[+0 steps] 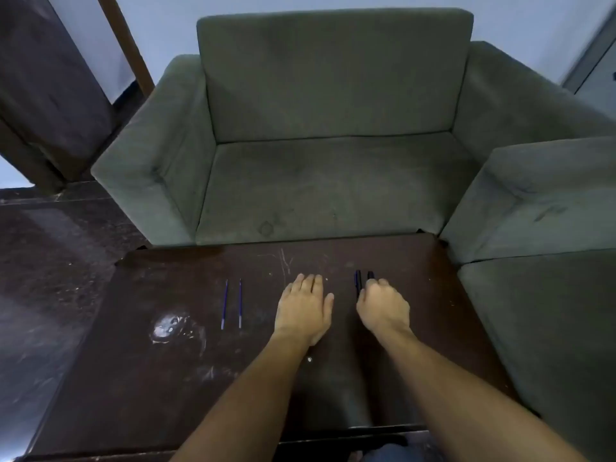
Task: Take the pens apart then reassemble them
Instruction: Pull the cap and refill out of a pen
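Two thin blue refills point(225, 304) point(240, 303) lie side by side on the dark wooden table point(166, 378), left of my hands. Two dark pen barrels point(358, 282) point(370, 275) lie at the far middle right of the table. My right hand point(383, 306) rests over their near ends, fingers curled onto the right barrel; whether it grips it is hard to tell. My left hand point(305, 308) lies flat on the table, palm down, fingers together, holding nothing.
A grey-green armchair point(326, 181) stands right behind the table's far edge. A second grey-green seat point(546, 261) borders the table's right side. A whitish smudge point(166, 326) marks the table at the left. Dark floor lies to the left.
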